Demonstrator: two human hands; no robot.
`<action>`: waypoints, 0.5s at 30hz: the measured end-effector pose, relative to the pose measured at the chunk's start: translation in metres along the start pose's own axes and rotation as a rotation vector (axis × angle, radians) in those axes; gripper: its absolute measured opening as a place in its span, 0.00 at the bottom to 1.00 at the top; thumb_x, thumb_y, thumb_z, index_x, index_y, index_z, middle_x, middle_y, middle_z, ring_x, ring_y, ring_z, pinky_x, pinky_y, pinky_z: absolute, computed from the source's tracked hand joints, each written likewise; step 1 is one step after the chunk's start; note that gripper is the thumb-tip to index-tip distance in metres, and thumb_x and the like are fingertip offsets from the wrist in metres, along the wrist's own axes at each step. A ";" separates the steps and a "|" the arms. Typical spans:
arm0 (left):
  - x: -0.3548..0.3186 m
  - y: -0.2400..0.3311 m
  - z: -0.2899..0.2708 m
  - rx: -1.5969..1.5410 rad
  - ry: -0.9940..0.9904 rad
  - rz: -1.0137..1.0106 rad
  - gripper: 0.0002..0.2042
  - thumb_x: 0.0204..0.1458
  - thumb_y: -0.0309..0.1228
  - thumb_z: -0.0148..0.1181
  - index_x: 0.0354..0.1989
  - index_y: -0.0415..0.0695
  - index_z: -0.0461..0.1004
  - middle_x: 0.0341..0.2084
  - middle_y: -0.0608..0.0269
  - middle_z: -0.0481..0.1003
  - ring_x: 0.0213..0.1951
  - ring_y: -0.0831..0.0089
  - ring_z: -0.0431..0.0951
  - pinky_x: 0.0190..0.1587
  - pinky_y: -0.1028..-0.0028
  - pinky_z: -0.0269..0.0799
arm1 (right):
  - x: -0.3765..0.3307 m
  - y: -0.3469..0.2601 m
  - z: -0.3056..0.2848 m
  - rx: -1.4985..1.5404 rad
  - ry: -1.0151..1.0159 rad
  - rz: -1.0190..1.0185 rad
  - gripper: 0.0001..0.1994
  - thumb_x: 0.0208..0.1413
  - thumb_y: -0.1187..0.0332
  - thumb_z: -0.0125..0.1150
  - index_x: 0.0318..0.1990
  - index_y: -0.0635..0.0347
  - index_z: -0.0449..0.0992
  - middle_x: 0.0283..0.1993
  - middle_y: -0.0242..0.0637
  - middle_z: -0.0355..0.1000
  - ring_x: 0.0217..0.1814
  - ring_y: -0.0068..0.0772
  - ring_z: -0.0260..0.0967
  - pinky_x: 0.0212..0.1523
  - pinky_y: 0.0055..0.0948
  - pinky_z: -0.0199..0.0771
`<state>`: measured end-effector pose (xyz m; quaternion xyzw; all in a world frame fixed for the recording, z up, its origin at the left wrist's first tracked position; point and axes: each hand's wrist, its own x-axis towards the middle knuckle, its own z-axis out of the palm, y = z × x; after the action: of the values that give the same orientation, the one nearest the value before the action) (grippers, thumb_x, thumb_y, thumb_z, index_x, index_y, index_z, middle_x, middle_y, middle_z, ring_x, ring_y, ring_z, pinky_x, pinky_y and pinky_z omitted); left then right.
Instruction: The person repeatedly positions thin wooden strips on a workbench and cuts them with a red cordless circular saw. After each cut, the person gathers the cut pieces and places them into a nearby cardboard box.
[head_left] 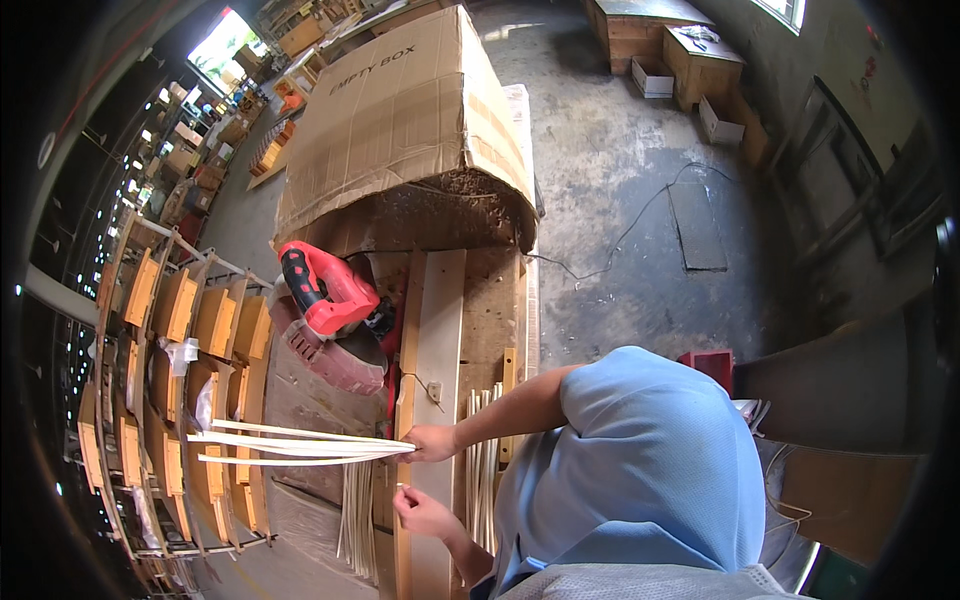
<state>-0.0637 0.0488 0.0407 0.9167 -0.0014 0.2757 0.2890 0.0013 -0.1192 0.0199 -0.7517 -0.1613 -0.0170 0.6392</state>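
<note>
— Pale wood strips [300, 445], that's what I see first. Which hand has them?

— From my feed, the upper hand [432, 442], which I take for the right hand, is clamped on one end of the bundle; the strips fan out leftward over the workbench [300, 400].

— And the left hand [420, 512]?

— Lower, fingers pinched near a long plank [435, 340]; I cannot tell whether it holds anything.

— Further out?

— Red power saw [330, 300], then a cardboard box [400, 110].
</note>
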 end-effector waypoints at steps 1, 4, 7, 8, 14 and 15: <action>0.010 0.019 -0.007 -0.065 0.095 0.046 0.07 0.62 0.27 0.65 0.34 0.36 0.81 0.29 0.50 0.84 0.30 0.56 0.84 0.32 0.59 0.77 | -0.003 0.008 -0.004 0.040 0.040 -0.056 0.16 0.68 0.58 0.63 0.48 0.63 0.82 0.41 0.52 0.82 0.43 0.52 0.81 0.46 0.43 0.78; 0.036 0.081 -0.075 -0.104 0.478 0.159 0.06 0.65 0.25 0.62 0.37 0.35 0.81 0.30 0.52 0.84 0.30 0.62 0.83 0.32 0.62 0.77 | -0.002 0.006 0.012 0.066 -0.003 -0.081 0.16 0.68 0.57 0.63 0.49 0.61 0.83 0.41 0.51 0.82 0.44 0.52 0.81 0.46 0.44 0.78; 0.061 0.095 -0.123 -0.319 0.918 0.363 0.05 0.63 0.22 0.64 0.35 0.34 0.82 0.26 0.51 0.80 0.24 0.63 0.78 0.25 0.67 0.73 | -0.006 -0.006 0.002 0.014 -0.011 -0.012 0.16 0.69 0.56 0.62 0.49 0.60 0.83 0.41 0.52 0.82 0.44 0.53 0.81 0.45 0.44 0.77; 0.066 0.152 -0.138 -0.414 1.064 0.338 0.08 0.67 0.25 0.59 0.32 0.41 0.74 0.23 0.61 0.73 0.23 0.66 0.72 0.28 0.68 0.68 | -0.007 -0.002 -0.001 -0.012 -0.006 0.012 0.16 0.69 0.55 0.62 0.49 0.60 0.83 0.40 0.52 0.82 0.43 0.54 0.80 0.44 0.45 0.77; 0.092 0.220 -0.127 -0.260 0.356 0.819 0.13 0.60 0.22 0.67 0.53 0.40 0.81 0.27 0.63 0.80 0.27 0.69 0.78 0.29 0.66 0.71 | -0.003 -0.001 0.009 -0.042 -0.044 0.061 0.18 0.69 0.54 0.62 0.50 0.60 0.83 0.39 0.54 0.81 0.42 0.57 0.79 0.44 0.46 0.77; 0.104 0.244 -0.120 -0.180 0.049 0.834 0.21 0.58 0.24 0.68 0.61 0.41 0.77 0.28 0.67 0.80 0.29 0.70 0.79 0.33 0.66 0.72 | 0.001 -0.002 0.017 -0.023 -0.005 -0.029 0.18 0.69 0.54 0.62 0.50 0.60 0.82 0.39 0.54 0.81 0.42 0.57 0.80 0.44 0.46 0.77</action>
<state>-0.0753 -0.0745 0.3047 0.8020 -0.3892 0.3894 0.2316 -0.0015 -0.1026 0.0192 -0.7565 -0.1736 -0.0263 0.6299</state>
